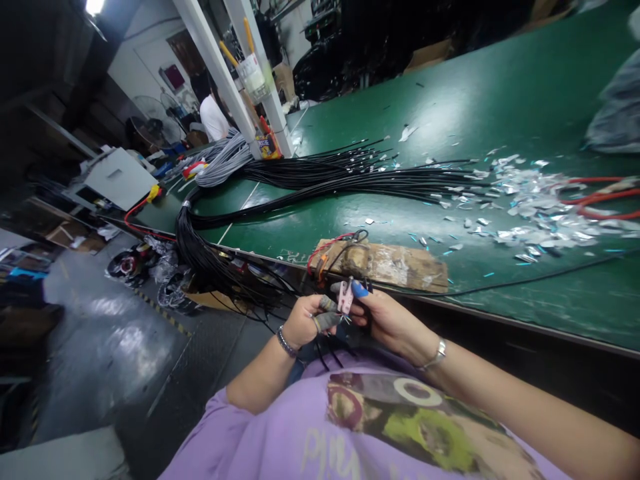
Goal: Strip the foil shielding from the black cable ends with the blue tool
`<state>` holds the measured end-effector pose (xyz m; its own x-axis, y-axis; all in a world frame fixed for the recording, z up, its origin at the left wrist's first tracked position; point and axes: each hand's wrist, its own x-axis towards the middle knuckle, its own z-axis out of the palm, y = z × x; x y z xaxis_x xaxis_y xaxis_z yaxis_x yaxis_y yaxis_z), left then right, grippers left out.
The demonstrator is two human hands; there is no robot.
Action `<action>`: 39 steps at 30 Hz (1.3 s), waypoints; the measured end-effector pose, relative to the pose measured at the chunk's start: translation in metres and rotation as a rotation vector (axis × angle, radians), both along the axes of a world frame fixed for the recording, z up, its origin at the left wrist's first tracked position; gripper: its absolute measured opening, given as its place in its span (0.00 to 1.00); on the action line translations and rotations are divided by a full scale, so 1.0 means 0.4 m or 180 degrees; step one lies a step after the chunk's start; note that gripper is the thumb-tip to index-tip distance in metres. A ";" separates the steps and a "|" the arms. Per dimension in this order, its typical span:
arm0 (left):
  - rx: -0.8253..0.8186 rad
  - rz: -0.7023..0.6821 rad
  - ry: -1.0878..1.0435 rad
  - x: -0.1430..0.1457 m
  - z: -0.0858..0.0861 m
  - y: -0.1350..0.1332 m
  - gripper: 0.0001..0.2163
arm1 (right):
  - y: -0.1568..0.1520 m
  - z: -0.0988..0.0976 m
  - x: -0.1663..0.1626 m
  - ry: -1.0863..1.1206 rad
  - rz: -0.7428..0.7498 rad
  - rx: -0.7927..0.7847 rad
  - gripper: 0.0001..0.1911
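My left hand [310,319], with grey covers on its fingers, is closed in a pinch on a black cable in front of the table edge. Fine pale wire ends [345,320] stick out beside its fingertips. Close against it, my right hand [387,320] has a blue cover on the thumb and is closed on a small pale pink clip-like tool [345,297]. The tool sits right by the wire ends; whether it touches them I cannot tell. Just beyond both hands, a worn wooden block [413,267] lies at the table's edge.
Long bundles of black cables [320,190] lie across the green table [525,293], and some hang over its edge. Silvery foil scraps [545,207] are scattered at right, near red-handled tool parts [600,200]. White posts [240,73] rise behind. A person [214,117] is farther back.
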<state>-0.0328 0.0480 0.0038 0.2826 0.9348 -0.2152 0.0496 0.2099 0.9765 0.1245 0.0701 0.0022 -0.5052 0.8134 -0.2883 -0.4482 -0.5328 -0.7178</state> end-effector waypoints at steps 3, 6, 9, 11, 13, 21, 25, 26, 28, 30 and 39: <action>-0.0004 0.0051 0.0046 0.001 0.001 -0.002 0.25 | -0.001 -0.003 -0.002 -0.0014 0.0000 0.0013 0.27; 0.0006 0.0104 0.0072 -0.001 0.000 -0.005 0.25 | -0.005 -0.005 -0.002 -0.0026 0.0013 0.0054 0.27; 0.0095 0.0110 0.0096 -0.008 -0.004 -0.012 0.25 | -0.013 -0.009 0.002 -0.0090 0.0023 0.0000 0.27; 0.0183 0.0061 0.0119 -0.014 -0.006 -0.020 0.24 | -0.018 -0.013 0.008 -0.0141 0.0045 -0.0034 0.28; 0.0273 -0.0027 0.0149 -0.019 -0.006 -0.032 0.24 | -0.023 -0.021 0.017 -0.0166 0.0097 -0.0024 0.28; 0.0914 -0.0361 0.0625 -0.032 0.023 -0.076 0.22 | -0.051 -0.040 0.053 -0.0519 0.0766 0.0099 0.27; 0.1302 -0.0505 0.0829 -0.032 0.024 -0.071 0.20 | -0.063 -0.015 0.055 -0.0779 0.1038 0.0138 0.26; 0.1375 -0.0529 0.0890 -0.030 0.023 -0.068 0.20 | -0.065 -0.008 0.053 -0.0853 0.1043 0.0163 0.26; 0.1455 -0.0594 0.0986 -0.027 0.021 -0.065 0.21 | -0.067 0.001 0.046 -0.0961 0.1045 0.0272 0.24; 0.1470 -0.0649 0.1033 -0.025 0.021 -0.064 0.21 | -0.066 0.003 0.040 -0.1021 0.1050 0.0429 0.23; 0.1527 -0.0360 0.0792 -0.054 0.035 -0.072 0.19 | -0.034 -0.011 0.042 -0.1137 -0.0106 0.0343 0.25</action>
<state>-0.0545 0.0192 0.0178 0.3819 0.9112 0.1544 0.2874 -0.2759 0.9172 0.1412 0.0566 -0.0021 -0.3610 0.8630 -0.3535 -0.1751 -0.4350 -0.8832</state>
